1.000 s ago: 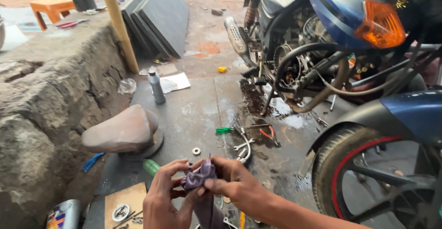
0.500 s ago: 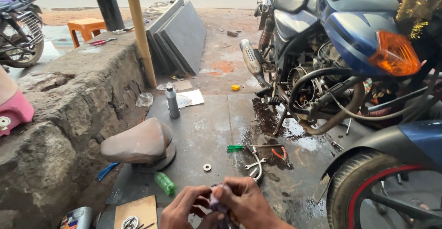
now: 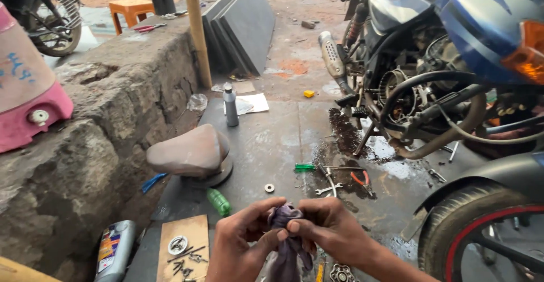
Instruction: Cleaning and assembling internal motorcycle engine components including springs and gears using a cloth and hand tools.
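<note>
Both my hands meet low in the middle of the head view, bunched around a purple-grey rag (image 3: 285, 242). My left hand (image 3: 241, 242) grips the rag from the left and my right hand (image 3: 331, 231) pinches its top from the right. Whatever may be wrapped inside the cloth is hidden. Just beyond my fingers lie a small metal washer (image 3: 269, 188), a green plastic bottle (image 3: 219, 202), a green-handled screwdriver (image 3: 309, 168), a spanner (image 3: 328, 190) and red-handled pliers (image 3: 361, 180) on the wet concrete.
A blue motorcycle (image 3: 453, 61) stands at right, its front tyre (image 3: 470, 231) close to my right arm. A detached seat (image 3: 190, 153), a grey spray can (image 3: 230, 105), a rough stone wall (image 3: 85, 146), an oil container (image 3: 115, 249) and a wooden board with small parts (image 3: 184, 248) lie at left.
The view has tilted up and drifted left, showing a pink container on the wall. My hands stay closed on the rag, working it between the fingers.
</note>
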